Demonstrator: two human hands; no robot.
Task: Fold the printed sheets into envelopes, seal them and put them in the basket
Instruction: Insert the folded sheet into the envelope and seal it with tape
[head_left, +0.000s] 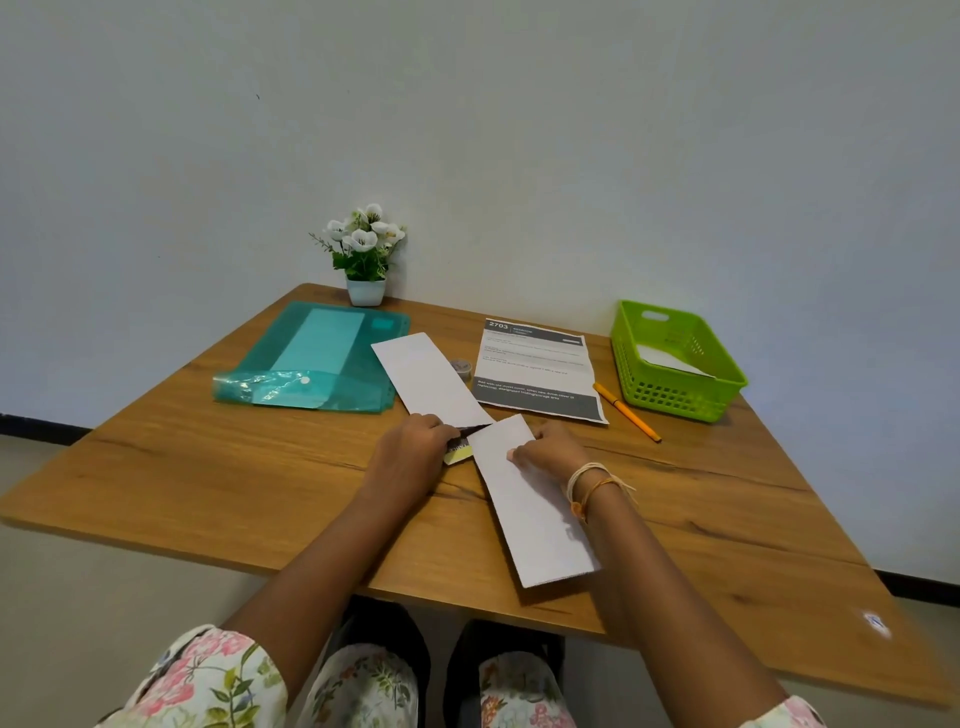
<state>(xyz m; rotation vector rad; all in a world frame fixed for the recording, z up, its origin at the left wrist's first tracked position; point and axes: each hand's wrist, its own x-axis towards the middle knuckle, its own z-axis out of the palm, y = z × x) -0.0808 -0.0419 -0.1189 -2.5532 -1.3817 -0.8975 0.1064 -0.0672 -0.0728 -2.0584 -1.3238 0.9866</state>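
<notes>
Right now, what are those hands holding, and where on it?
The left hand grips a small yellow-labelled thing, likely a glue stick, by its body. The right hand pinches the envelope near its far end.

My left hand (415, 447) curled at the left edge of the folded sheet (530, 499), pinching it, while my right hand (550, 449) pressed on top, thumb bent inward.

pen (626, 411) btwn sheet (535, 371) & basket (678, 400)
</notes>
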